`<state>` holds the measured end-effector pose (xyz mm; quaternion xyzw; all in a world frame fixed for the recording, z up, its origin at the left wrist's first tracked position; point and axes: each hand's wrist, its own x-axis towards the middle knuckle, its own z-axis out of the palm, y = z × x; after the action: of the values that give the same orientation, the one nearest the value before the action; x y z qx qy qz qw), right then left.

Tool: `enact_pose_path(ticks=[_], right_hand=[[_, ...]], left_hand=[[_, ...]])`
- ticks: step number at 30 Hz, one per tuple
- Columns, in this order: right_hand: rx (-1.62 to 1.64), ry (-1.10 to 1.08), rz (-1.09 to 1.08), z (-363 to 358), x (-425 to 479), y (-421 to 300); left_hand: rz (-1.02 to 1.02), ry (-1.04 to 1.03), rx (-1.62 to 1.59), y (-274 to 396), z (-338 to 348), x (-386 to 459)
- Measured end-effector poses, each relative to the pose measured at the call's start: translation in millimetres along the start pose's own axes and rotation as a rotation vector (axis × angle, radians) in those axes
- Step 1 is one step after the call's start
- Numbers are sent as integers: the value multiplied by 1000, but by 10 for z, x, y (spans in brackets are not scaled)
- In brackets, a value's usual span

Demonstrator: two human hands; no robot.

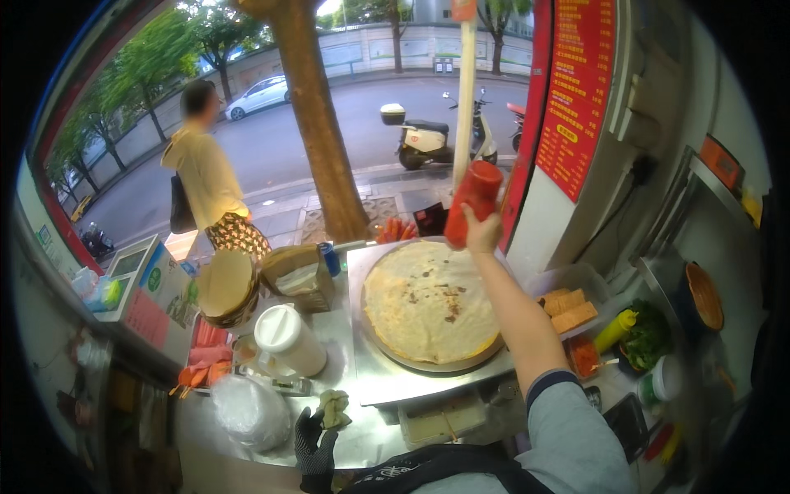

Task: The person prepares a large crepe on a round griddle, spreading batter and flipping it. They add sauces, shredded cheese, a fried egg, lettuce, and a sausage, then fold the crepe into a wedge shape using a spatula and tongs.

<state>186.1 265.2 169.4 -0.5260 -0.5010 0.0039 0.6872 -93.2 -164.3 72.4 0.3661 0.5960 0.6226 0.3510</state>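
Note:
My bare right hand (482, 230) grips a red container (474, 196), held tilted above the far right edge of a round griddle (410, 369). A large thin crepe (426, 309) covers most of the griddle plate, with browned spots near its middle. At the counter's front edge is my left hand (316, 441) in a black dotted glove, fingers apart and holding nothing. A crumpled pale cloth (334, 409) lies right beside its fingertips; whether they touch is unclear.
Left of the griddle stand a white lidded pitcher (290, 339), a plastic-wrapped bundle (250, 412) and a basket (228, 290). To the right are a tub of brown fried pieces (571, 309), a yellow squeeze bottle (616, 330) and leafy greens (645, 336). A person (207, 167) is outside.

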Motion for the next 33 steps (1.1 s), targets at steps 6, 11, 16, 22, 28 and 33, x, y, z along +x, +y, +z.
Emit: enact_pose_path(ticks=[6,11,16,22,28,33], right_hand=[[86,-187,103,-847,-444,-185],[345,-346,46,-830,-909,-726],[414,-333,41,-358,-983,-1009],[344,-241,-86,-138,-803,-1044],[349,-59,-217,-146,-378,-976],[154,-49,-150,-327,-264,-299]], left_hand=[[-96,73,9,-237,-228,-102],[-10,-46,41,-210,-38,31],[32,-136,-155,44,255,137],[53,-203,-1,-164,245,165],[39,-131,-58,-12,205,19],[48,-122,-153,-17,186,-72]])
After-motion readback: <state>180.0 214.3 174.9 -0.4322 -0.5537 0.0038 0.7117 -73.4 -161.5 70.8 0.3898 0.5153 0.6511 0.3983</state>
